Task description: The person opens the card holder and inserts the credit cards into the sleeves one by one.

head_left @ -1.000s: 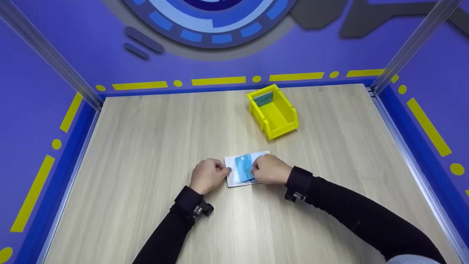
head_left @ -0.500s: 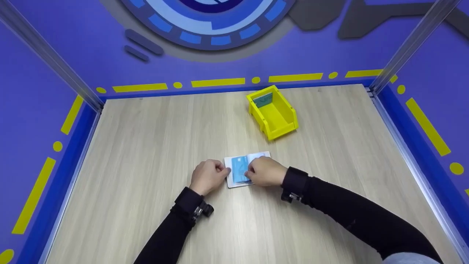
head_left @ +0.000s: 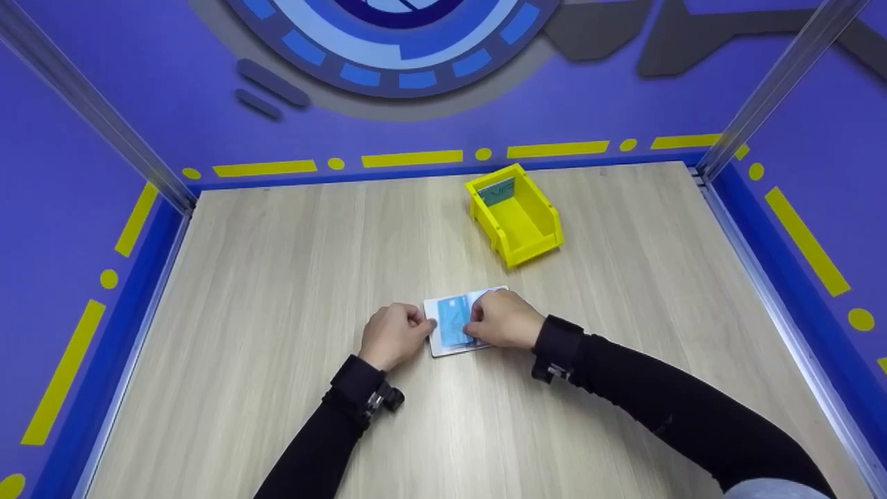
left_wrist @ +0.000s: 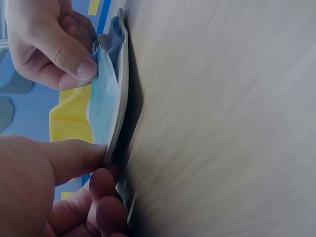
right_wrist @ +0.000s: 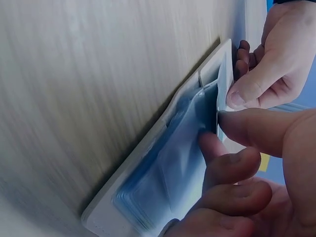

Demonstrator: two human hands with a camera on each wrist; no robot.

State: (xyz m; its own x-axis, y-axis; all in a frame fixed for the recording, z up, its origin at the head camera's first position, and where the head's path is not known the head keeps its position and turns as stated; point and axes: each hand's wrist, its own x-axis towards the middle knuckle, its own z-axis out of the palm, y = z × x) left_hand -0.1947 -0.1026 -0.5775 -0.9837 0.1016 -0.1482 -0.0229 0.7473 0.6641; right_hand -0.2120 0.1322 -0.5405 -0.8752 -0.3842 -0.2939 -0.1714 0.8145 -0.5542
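Note:
A white-covered card holder [head_left: 430, 310] lies spread on the table, with clear plastic sleeves [right_wrist: 148, 187] stacked on its right half. Over its left half lies a light-blue card [head_left: 452, 320], nearly square with the cover. My left hand [head_left: 393, 334] pinches the cover's left edge between thumb and fingers, as the left wrist view shows. My right hand [head_left: 509, 320] pinches the inner right edge of the card, thumb on top and index finger beneath. Whether it also holds a sleeve with the card I cannot tell. The right hand hides much of the holder's right half in the head view.
Behind the holder, slightly right, stands a yellow bin [head_left: 516, 215], its low front toward me. A dark-green card [head_left: 497, 192] with lettering leans inside against its back wall. Blue-purple panels [head_left: 416, 138] border the wooden table [head_left: 277, 277] at the back and sides.
The blue card, slanted and further right a second ago, has swung left and straightened over the holder's left half. My right hand moved slightly left with it. The left hand stayed put.

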